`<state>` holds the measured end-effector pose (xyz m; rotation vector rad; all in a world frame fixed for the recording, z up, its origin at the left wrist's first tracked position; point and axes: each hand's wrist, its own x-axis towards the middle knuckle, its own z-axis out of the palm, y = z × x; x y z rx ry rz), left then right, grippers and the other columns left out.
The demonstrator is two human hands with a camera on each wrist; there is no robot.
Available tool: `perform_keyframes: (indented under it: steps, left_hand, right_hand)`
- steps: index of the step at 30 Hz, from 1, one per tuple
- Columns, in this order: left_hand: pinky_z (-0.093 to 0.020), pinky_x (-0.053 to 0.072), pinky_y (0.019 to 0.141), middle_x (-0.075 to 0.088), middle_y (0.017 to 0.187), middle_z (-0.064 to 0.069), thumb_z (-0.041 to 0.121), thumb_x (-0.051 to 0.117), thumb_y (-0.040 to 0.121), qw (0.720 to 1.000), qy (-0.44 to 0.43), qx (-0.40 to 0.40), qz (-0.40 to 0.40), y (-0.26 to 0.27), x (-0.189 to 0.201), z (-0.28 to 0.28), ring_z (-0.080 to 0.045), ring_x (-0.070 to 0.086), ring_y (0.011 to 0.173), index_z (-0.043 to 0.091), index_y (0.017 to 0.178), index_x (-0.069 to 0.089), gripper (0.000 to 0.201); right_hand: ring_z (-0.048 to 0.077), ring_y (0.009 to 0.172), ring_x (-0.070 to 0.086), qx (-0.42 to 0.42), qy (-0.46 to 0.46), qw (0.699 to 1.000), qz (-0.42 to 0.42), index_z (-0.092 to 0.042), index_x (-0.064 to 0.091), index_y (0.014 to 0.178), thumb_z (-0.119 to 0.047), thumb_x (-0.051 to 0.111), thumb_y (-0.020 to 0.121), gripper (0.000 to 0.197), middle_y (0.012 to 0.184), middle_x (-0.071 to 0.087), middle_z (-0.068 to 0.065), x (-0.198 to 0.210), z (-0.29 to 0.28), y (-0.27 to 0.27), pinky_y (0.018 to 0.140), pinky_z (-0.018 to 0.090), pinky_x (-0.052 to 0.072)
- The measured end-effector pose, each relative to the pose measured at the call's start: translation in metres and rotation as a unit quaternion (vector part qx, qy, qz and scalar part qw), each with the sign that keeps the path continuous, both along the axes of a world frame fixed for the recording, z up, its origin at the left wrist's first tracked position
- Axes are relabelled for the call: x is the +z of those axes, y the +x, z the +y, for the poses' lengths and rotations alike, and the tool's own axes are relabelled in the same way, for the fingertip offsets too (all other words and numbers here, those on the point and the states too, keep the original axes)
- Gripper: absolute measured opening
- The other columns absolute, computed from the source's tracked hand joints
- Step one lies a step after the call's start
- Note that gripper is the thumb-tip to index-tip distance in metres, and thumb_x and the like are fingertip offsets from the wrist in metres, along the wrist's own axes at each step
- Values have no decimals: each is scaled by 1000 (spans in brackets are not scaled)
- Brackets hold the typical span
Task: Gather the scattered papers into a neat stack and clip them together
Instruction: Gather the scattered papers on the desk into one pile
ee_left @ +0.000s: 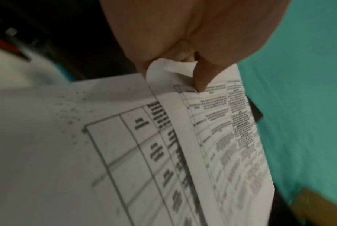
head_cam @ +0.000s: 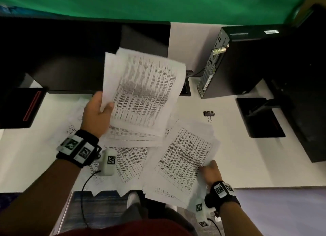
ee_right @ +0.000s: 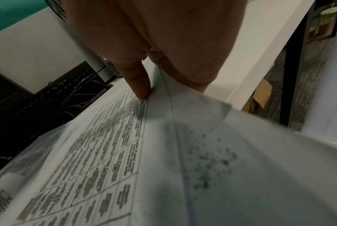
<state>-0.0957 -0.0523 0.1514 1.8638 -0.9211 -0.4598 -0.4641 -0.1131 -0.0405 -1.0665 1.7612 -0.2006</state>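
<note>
Setting: white desk (head_cam: pixel 229 147) against a green backdrop, with dark monitors at the rear and a black computer tower (head_cam: pixel 234 62) at the right.

Item 1: left hand (head_cam: pixel 96 114), raised above the desk, thumb and fingers pinching the near left edge of a fanned bundle of printed sheets (head_cam: pixel 141 94); the left wrist view shows 1 corner curled under the thumb.

Item 2: right hand (head_cam: pixel 210 172), thumb on top and fingers beneath, gripping the right edge of a second sheaf (head_cam: pixel 183 163) that overhangs the desk's front edge.

Item 3: loose sheets (head_cam: pixel 130 161), lying on the desk between and beneath the 2 hands.

Item 4: binder clip (head_cam: pixel 209 114), black, on the desk, well apart from both hands, beyond the right hand and nearer the tower.

Risk: both bundles are splayed and held by 1 edge only; sheets may slip out or crease further when merged. The overhanging sheaf could drop to the floor if the grip loosens.
</note>
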Motion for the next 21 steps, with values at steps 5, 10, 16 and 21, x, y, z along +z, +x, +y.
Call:
perform_keyframes:
  steps: [5,10,16,21]
  left_hand:
    - [-37,53,87,61,122,6,7,64,89,981,101,-30,163,-17,-44,-13,-16,61,105,25,135,42,55]
    - [-15,46,71,55,135,4,-2,55,90,953,246,-140,110,-62,-130,-3,-16,58,107,28,147,33,68]
    - [-38,41,108,38,148,-8,18,60,93,902,348,-255,23,-97,-173,0,-27,47,129,21,154,20,73]
    - [-34,47,98,50,139,-9,23,62,91,938,325,-118,-36,-56,-167,16,-26,55,119,19,131,56,41]
  right_hand:
    - [34,85,61,-38,1,999,-33,-7,43,113,-3,55,90,26,97,59,16,5,4,2,72,46,53]
    - [36,119,58,-131,10,984,-119,-10,46,133,-36,58,98,45,142,55,15,4,4,4,106,52,46]
    - [28,95,68,-45,-33,997,-47,-13,52,120,-50,81,72,67,106,69,4,4,7,9,85,41,56]
    - [31,99,67,-6,-30,1000,9,-8,52,122,-22,81,68,62,115,70,12,-2,7,9,90,42,55]
